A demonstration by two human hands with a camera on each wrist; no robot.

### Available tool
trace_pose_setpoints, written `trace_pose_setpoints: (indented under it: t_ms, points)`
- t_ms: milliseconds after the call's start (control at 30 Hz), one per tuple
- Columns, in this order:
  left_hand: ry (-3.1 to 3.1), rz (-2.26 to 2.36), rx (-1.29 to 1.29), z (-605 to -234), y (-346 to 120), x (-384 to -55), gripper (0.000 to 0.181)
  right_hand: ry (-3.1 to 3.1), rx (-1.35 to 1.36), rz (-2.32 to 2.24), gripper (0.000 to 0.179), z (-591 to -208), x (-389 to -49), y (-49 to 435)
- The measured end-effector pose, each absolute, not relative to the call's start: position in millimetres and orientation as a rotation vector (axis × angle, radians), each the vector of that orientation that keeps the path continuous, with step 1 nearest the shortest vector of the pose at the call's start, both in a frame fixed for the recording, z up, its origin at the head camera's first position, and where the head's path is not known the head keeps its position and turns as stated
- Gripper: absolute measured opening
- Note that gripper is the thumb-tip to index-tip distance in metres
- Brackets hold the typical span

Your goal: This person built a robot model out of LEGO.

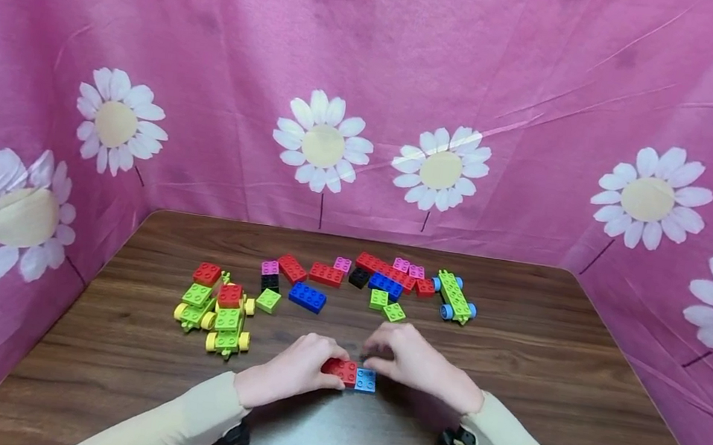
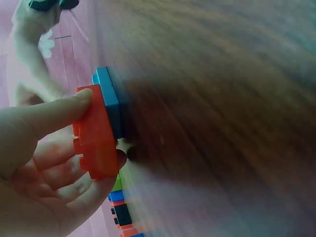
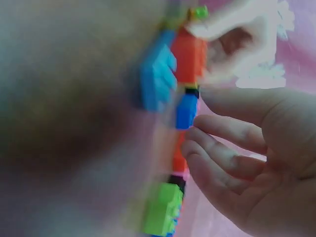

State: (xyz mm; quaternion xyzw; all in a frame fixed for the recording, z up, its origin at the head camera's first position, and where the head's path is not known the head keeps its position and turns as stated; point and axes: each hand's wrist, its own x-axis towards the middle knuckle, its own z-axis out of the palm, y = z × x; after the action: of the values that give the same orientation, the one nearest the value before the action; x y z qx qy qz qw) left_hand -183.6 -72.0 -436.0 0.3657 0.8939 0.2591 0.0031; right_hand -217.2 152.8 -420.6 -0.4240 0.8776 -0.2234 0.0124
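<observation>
My left hand (image 1: 292, 372) grips a red toy brick (image 1: 346, 372) between thumb and fingers. Joined to its right end is a light blue brick (image 1: 366, 380), which sits lower and sticks out from under the red one (image 2: 96, 133), as the left wrist view shows. Beside the blue brick (image 3: 157, 79) is my right hand (image 1: 412, 361), its fingers loosely bent and holding nothing. A gap separates these fingers from the bricks in the right wrist view.
Loose bricks lie across the back of the wooden table (image 1: 514, 363), among them a dark blue one (image 1: 308, 296) and a long red one (image 1: 384, 269). Two green cars with yellow wheels (image 1: 228, 322) stand at left. A green car base with blue wheels (image 1: 453, 297) stands at right.
</observation>
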Motion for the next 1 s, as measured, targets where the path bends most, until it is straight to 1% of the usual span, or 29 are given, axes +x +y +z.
trace_pose_setpoints:
  t_ms: [133, 300, 500, 633, 833, 1000]
  points:
    - [2.807, 0.789, 1.106, -435.1, -73.2, -182.7, 0.028, 2.794, -1.318, -0.74, 0.019, -410.9, -245.8, 145.1]
    - [2.808, 0.756, 1.088, -434.9, -72.9, -182.4, 0.028, 2.83, -1.231, -0.762, 0.022, -405.7, -282.6, 127.3]
    - [2.829, 0.734, 1.124, -434.2, -71.7, -181.7, 0.027, 2.841, -1.149, -0.724, 0.019, -408.2, -312.6, 105.4]
    - [2.84, 0.726, 1.129, -436.3, -71.0, -180.5, 0.028, 2.856, -1.146, -0.62, 0.019, -416.8, -323.6, 94.5]
    - [2.836, 0.742, 1.117, -438.3, -70.9, -180.7, 0.029, 2.884, -1.201, -0.436, 0.028, -423.7, -329.7, 83.7]
    - [2.843, 0.742, 1.124, -439.2, -72.0, -181.1, 0.028, 2.888, -1.256, -0.356, 0.02, -422.6, -329.0, 82.3]
